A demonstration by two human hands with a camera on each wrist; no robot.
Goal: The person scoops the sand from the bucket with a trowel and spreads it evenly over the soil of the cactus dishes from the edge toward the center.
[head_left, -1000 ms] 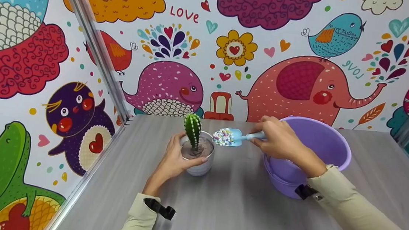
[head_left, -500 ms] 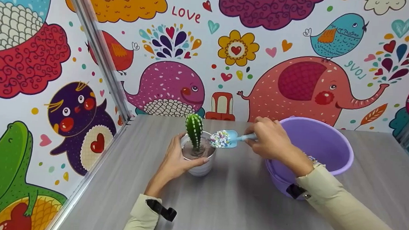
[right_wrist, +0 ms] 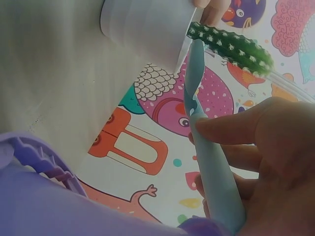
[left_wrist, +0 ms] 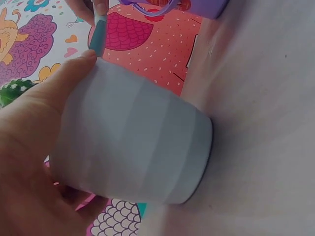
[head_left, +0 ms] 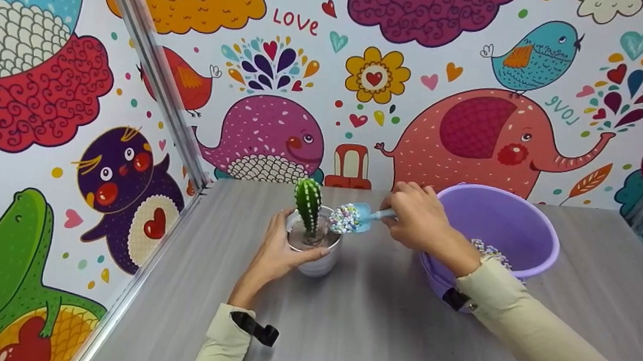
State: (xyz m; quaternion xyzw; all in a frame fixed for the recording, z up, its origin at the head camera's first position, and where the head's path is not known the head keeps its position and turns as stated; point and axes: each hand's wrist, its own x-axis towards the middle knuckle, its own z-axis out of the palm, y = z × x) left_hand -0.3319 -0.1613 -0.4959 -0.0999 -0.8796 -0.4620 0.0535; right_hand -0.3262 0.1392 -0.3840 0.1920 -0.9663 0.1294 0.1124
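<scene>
A small white pot (head_left: 314,258) was seen standing upright on the grey desk (head_left: 366,335), near its far edge and left of centre. Its wall was smooth and faintly faceted, tapering slightly toward the base, as the left wrist view showed (left_wrist: 138,147). A green cactus (head_left: 307,205) with rows of pale dots was planted upright in brownish soil inside it. The pot was grasped by the left hand (head_left: 277,252) from about 9 o'clock, the thumb laid along the near rim and the fingers wrapped round the far side.

A light blue scoop (head_left: 356,217), heaped with small multicoloured pebbles, was held just over the pot's rim at about 2 o'clock of the cactus. Its slim handle was pinched by the right hand (head_left: 420,218), thumb pressed on top, as confirmed in the right wrist view (right_wrist: 216,182).

A purple bucket (head_left: 532,231) stood at 3 o'clock of the pot, close by but apart from it, with more of the pebbles visible inside. Cartoon animal wallpaper (head_left: 267,135) lined the walls behind.
</scene>
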